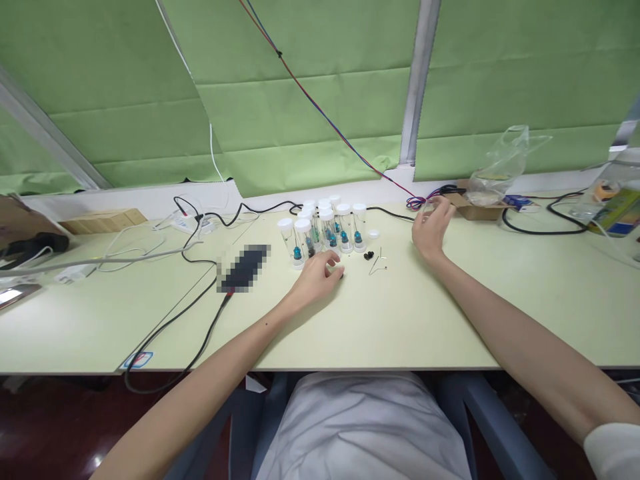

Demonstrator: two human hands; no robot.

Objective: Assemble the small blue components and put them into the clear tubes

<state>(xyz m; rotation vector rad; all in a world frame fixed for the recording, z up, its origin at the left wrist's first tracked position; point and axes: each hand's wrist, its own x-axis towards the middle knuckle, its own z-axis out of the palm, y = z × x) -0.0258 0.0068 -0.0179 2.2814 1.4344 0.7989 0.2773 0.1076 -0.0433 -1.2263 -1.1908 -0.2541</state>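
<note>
On the pale yellow-green worktop (400, 320), clear white-capped plastic tubes (359, 225) look finished, one round white cap (373, 234) lies unfitted, the left hand (316, 275) has its grip apart beside them, and the right hand's (432, 228) cannot be told.

On the table (400, 327), tubes (327, 225) stood clustered behind the left hand (316, 273). A cap (373, 234) lay just right of them, bits (369, 255) before it. The right hand (433, 227) was farther right, a box (477, 212) right of it; blocks (97, 223) sat far left.
</note>
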